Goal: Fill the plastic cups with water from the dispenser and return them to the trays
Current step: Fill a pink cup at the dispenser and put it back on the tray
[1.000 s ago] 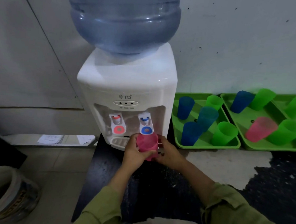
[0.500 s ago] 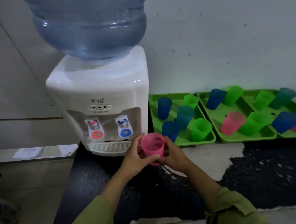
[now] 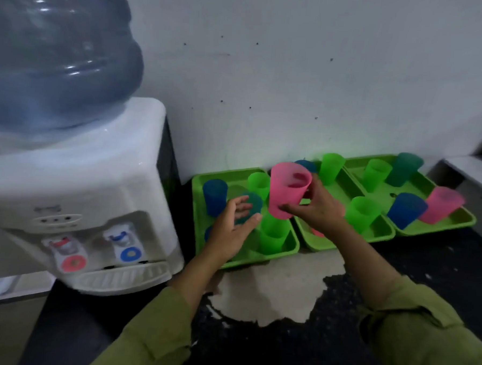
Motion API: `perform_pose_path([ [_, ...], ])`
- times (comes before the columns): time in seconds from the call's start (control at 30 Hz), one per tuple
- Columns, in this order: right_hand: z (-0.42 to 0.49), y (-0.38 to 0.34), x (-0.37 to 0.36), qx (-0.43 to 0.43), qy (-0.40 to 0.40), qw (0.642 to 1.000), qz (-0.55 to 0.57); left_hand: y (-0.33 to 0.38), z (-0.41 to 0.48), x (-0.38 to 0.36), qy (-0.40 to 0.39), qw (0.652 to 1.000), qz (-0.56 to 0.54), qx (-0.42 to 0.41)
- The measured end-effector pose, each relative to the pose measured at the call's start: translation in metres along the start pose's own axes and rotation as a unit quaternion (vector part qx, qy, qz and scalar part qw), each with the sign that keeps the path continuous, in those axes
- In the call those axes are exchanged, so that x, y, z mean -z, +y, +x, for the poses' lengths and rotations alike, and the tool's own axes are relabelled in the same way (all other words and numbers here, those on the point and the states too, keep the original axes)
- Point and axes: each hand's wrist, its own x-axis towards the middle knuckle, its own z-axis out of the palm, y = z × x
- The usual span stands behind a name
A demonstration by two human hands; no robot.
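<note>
**Counter Station: Pink Cup Held Over the Trays**

A pale wall (image 3: 295,73) with small dark specks fills the top of the frame. Below it runs a dark counter (image 3: 439,262) with a worn pale patch (image 3: 279,290) at lower centre.

1. Dispenser. The white dispenser (image 3: 81,179) stands at the left edge, with a blue bottle (image 3: 53,61) inverted on top. The red tap (image 3: 68,254) and the blue tap (image 3: 126,243) sit above the drip grille (image 3: 123,278).

2. Trays. Three green trays stand side by side against the wall, right of centre: the left tray (image 3: 200,185), the middle tray (image 3: 382,234) and the right tray (image 3: 467,219). Each one holds upright cups in blue, green, teal or pink.

3. Right hand. My right hand (image 3: 319,208) grips the pink cup (image 3: 287,190), thumb across the lower front and fingers curled behind. The cup is in the air at centre frame, above the joint between the left and middle trays. It tilts, with its mouth towards the upper right. I cannot read the water level inside it.

4. Left hand. My left hand (image 3: 231,229) is open with relaxed fingers and holds nothing. It hovers over the left tray in front of a teal cup (image 3: 254,201), just left of the pink cup and apart from it.

5. Sleeves. Olive sleeves (image 3: 421,345) cover both forearms at the bottom of the frame.
</note>
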Motion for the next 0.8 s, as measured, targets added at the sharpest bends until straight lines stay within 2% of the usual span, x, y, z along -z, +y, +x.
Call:
perform_pose_path([
  [0.13, 0.047, 0.025, 0.054, -0.014, 0.010, 1.000, -0.014, 0.005, 0.045, -0.049, -0.007, 0.998, 0.065, -0.008],
  [0.23, 0.081, 0.048, 0.085, -0.015, 0.003, 0.999, -0.039, 0.004, 0.077, -0.081, 0.024, 0.995, 0.100, -0.011],
  [0.5, 0.147, 0.129, 0.129, -0.044, -0.027, 0.989, -0.137, -0.017, 0.142, -0.139, 0.044, 0.961, 0.266, 0.058],
  [0.57, 0.157, 0.151, 0.132, -0.052, -0.053, 0.984, -0.160, -0.023, 0.155, -0.146, 0.032, 0.948, 0.306, 0.081],
  [0.8, 0.169, 0.196, 0.127, -0.088, -0.143, 0.967, -0.193, -0.039, 0.174, -0.155, -0.085, 0.881, 0.438, 0.158],
])
